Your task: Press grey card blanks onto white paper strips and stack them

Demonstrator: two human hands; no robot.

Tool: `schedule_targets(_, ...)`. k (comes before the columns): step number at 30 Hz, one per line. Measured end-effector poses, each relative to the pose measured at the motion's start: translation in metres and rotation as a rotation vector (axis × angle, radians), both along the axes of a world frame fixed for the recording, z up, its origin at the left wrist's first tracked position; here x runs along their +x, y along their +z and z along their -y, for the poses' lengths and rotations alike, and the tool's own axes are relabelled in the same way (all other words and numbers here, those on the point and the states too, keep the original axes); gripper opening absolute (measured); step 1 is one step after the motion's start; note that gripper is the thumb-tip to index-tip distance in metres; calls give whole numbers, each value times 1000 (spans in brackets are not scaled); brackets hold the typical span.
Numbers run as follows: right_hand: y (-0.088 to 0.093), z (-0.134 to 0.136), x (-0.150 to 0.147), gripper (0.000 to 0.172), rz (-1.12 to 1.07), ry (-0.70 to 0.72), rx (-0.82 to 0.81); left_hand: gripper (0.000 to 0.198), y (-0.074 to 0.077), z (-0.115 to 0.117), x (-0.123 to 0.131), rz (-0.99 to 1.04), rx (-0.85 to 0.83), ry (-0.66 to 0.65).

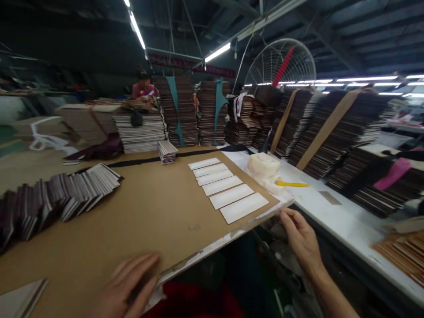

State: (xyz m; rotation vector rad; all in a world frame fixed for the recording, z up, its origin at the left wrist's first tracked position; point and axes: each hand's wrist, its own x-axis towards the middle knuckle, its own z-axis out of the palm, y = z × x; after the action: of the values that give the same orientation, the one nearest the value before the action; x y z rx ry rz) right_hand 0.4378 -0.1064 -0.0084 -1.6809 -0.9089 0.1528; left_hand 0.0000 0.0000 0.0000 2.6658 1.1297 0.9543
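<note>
Right grip (300, 238) meets the flat brown table (149, 207), hold unclear; left grip (130, 285) spreads loosely; a jolt could shift thin white rectangular pieces (222, 185) beyond both.

Left hand (129, 285) blurred, low at the near edge of the surface (155, 198). Right hand (300, 236) at its right corner. Six white strips (223, 185) laid in a row, dark stacks (179, 110) behind.
</note>
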Motion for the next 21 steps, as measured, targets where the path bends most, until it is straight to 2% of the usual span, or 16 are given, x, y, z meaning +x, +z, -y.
schedule_targets(4, -2, -26, 17, 43, 200, 7, -75, 32, 17, 3, 79, -68, -95, -182)
schedule_targets(7, -6, -44, 28, 45, 352, 47, -112, 40, 24, 0, 128, -130, -198, -246)
schedule_targets(9, -11, -52, 33, 47, 426, 74, -141, 47, 25, -4, 150, -165, -268, -245)
schedule_targets(12, -19, -58, 39, 47, 498, 103, -177, 54, 26, -8, 170, -217, -336, -209)
schedule_targets(15, -25, -60, 43, 49, 539, 111, -189, 55, 27, -7, 179, -239, -343, -196)
schedule_targets(21, -29, -46, 39, 50, 570, 116, -188, 54, 26, 2, 177, -237, -334, -206)
